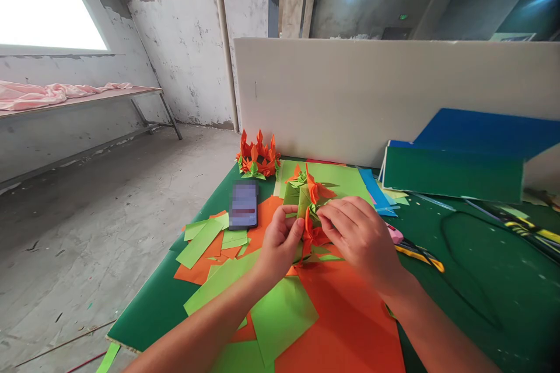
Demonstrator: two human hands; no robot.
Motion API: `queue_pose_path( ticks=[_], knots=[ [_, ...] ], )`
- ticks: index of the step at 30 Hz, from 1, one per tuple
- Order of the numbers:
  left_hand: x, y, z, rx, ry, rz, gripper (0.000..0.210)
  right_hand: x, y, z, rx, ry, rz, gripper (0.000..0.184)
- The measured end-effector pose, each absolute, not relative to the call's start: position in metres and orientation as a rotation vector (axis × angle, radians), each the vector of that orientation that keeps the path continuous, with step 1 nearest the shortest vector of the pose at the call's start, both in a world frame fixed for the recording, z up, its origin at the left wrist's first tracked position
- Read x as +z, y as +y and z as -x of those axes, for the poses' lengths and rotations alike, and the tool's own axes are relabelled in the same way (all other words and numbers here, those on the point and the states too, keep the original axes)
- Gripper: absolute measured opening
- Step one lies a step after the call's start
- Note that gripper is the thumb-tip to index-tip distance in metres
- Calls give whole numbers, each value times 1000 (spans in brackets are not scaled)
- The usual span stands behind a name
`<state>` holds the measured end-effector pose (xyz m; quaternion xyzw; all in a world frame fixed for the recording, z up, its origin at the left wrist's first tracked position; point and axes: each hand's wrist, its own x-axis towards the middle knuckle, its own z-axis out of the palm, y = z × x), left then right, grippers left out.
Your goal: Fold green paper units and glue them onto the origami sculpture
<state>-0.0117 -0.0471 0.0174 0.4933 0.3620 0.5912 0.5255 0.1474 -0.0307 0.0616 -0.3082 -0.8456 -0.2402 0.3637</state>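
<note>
Both of my hands are at an orange and green folded paper ornament (310,193), raised over the paper-strewn table. My left hand (282,236) pinches its green side between thumb and fingers. From the right, my right hand (356,233) has its fingers closed at the ornament's green and orange folds; its fingertips are partly hidden. A similar ring of orange points with green paper leaves (258,157) stands at the table's far left corner. Under my hands lie a large orange sheet (350,315) and loose green paper pieces (284,315).
A phone (244,205) lies left of my hands. To the right are a yellow and black cutter (422,253), a dark cord (464,285) and a leaning green board (455,172). A pale partition (350,93) stands behind the green table (149,309).
</note>
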Motion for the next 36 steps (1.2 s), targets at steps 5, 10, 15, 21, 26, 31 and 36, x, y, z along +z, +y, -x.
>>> queue_pose_path(
  ticks=[5,10,15,21,26,31,36],
  knots=[
    [18,-47,12,1420,873,-1184,35,61,-30,-148,-603,-2183,796,14],
    [19,-48,12,1417,855,-1179,36,61,-30,-148,-611,-2187,797,14],
    [19,-49,12,1408,871,-1179,35,61,-31,-147,-603,-2187,799,14],
    [20,-48,13,1401,858,-1180,35,61,-31,-147,-583,-2179,803,15],
    [20,-49,13,1395,871,-1176,36,60,-30,-147,-603,-2171,779,15],
    [20,-50,13,1380,855,-1203,35,61,-30,-146,-611,-2165,775,14],
    [19,-50,13,1375,861,-1194,36,62,-30,-145,-599,-2167,773,13]
  ],
)
